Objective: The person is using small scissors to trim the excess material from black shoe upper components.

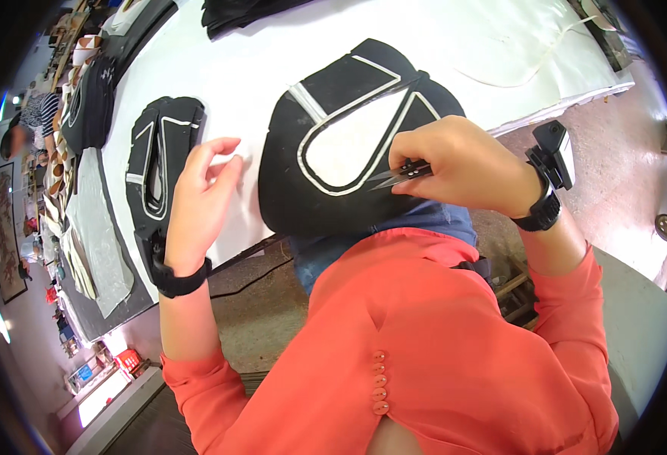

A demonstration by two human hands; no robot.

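Observation:
A black fabric piece (291,189) with white trim lines and a teardrop-shaped opening lies at the front edge of the white table, partly over my lap. My right hand (462,163) is closed around small thread snips (400,179), whose blades point left across the lower end of the opening. My left hand (200,193) hovers to the left of this piece, thumb and forefinger apart, with nothing visible between them. Close beyond the left hand lies a similar black piece (140,155), folded narrower, with white trim.
The white table (235,72) stretches away in front of me. A pale cord (534,72) lies at far right. More black pieces sit at the far edge and in a stack (91,106) at left, near a translucent sheet (98,227). A person (41,117) is in the left background.

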